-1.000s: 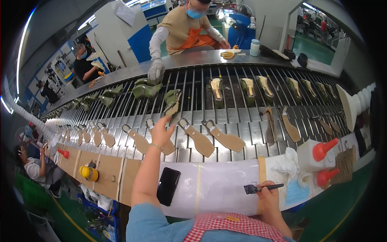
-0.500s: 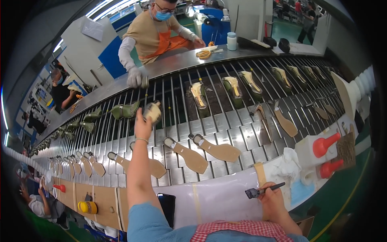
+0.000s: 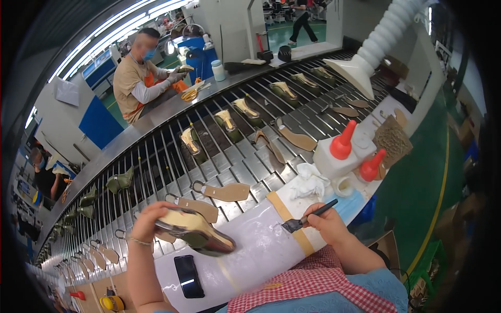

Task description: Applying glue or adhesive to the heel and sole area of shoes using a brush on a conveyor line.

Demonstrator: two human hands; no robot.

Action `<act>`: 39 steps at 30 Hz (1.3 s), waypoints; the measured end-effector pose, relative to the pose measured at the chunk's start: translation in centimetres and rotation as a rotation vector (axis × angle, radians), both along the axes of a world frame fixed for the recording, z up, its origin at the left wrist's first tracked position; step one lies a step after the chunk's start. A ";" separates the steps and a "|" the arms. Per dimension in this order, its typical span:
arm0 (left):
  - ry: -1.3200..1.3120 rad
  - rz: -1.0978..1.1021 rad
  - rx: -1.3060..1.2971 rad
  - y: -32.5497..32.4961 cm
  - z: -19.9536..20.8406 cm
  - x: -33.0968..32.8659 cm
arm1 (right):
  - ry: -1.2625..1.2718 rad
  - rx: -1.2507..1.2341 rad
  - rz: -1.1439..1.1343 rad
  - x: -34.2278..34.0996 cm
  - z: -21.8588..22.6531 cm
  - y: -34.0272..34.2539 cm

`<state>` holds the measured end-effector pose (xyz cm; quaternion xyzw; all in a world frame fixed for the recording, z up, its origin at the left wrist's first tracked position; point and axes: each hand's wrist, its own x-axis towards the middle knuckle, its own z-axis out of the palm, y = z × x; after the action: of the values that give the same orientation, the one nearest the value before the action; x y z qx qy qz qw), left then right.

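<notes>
My left hand (image 3: pixel 148 221) grips a dark green shoe upper (image 3: pixel 201 233) by one end, its cream underside turned up. The shoe is held over the pale worktop (image 3: pixel 250 261) in front of me. Between the fingers of my right hand (image 3: pixel 330 225) is a flat brush (image 3: pixel 293 224) with dark bristles and a black handle. The brush points left, apart from the shoe. Tan shoe soles (image 3: pixel 228 192) with dark loops at one end lie on the metal slats just beyond both hands.
Green shoe uppers (image 3: pixel 226 125) rest on the slatted conveyor (image 3: pixel 172 172). White bottles with red nozzles (image 3: pixel 342 141) stand at the right beside a crumpled white cloth (image 3: pixel 309 181). A white suction hose (image 3: pixel 365 57) hangs above. A phone (image 3: pixel 188 276) lies near me; a co-worker (image 3: pixel 138 78) sits across.
My left hand has brought the shoe back from the conveyor to above the worktop. My view has swung right. The co-worker's hands now hold a shoe, off the conveyor.
</notes>
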<state>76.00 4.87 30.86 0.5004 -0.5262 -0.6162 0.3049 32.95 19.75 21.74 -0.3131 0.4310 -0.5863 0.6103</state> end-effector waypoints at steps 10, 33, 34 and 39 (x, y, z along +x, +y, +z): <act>-0.159 -0.068 0.242 6.3 -12.6 -6.7 | 1.103 -0.169 -0.399 -12.4 6.1 1.7; 0.235 0.304 -0.258 12.7 -10.7 -16.8 | 1.343 -0.001 -0.171 -15.8 0.7 -1.4; 0.151 0.320 -0.318 12.8 -11.7 -17.1 | 1.349 -0.003 -0.122 -16.0 0.4 -1.5; -0.009 0.452 -0.442 14.1 -13.7 -18.8 | 0.860 0.030 -0.244 -17.8 -0.6 -0.7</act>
<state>57.23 18.92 17.12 0.5290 -0.5243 -0.4014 0.5331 15.19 19.07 21.17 -0.4663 0.6880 -0.4641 0.3063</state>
